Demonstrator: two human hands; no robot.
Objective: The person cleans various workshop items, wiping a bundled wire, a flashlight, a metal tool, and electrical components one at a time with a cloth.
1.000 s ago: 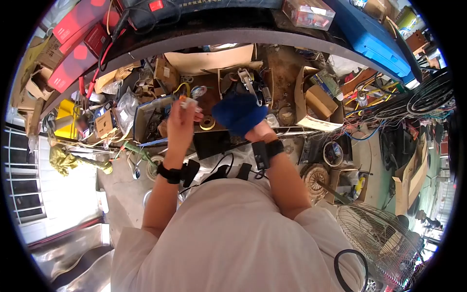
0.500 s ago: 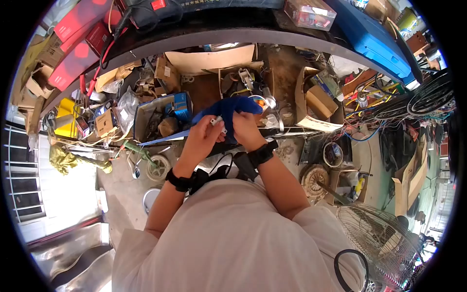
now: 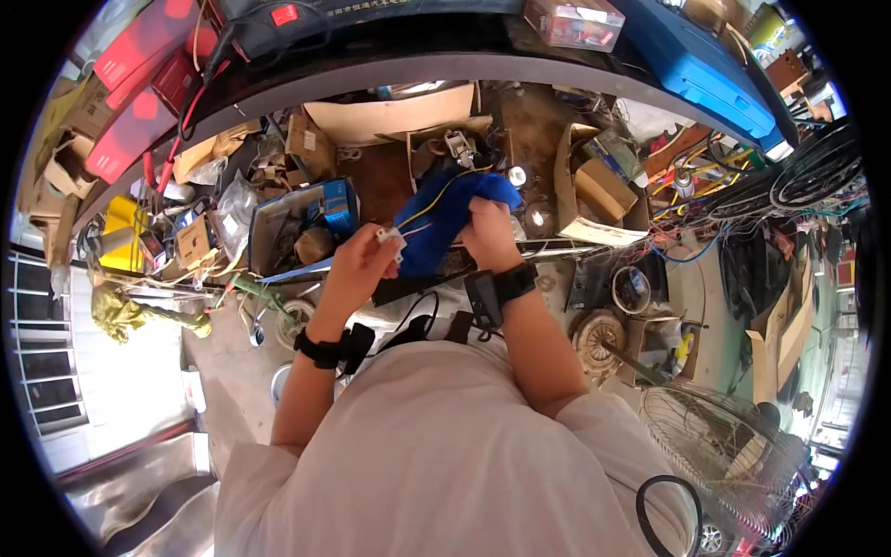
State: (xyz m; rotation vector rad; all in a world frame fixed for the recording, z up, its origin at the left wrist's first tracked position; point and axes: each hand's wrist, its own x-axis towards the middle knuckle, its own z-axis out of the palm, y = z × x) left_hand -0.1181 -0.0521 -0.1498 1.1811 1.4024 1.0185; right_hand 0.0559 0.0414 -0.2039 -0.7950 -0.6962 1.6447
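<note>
My left hand (image 3: pixel 357 269) pinches a small white plastic connector (image 3: pixel 391 241) between thumb and fingers. A yellow wire (image 3: pixel 444 190) and a white one run from about the connector, over the blue cloth. The blue cloth (image 3: pixel 432 243) hangs between my hands, spread out. The fingers of my right hand (image 3: pixel 492 237) are closed on the cloth's upper right part. Black bands circle both wrists. Below the hands, part of the open cabinet space is hidden by the cloth.
A dark shelf edge (image 3: pixel 418 70) crosses in front. Below it are an open carton (image 3: pixel 580 218) at right and a box with a blue packet (image 3: pixel 340 206) at left. A blue case (image 3: pixel 701 79) sits upper right; a wire fan (image 3: pixel 715 446) stands lower right.
My hands have moved apart, the left one leftward with the connector and the right one slightly right. The bunched cloth now hangs spread, and the yellow and white wires show.
</note>
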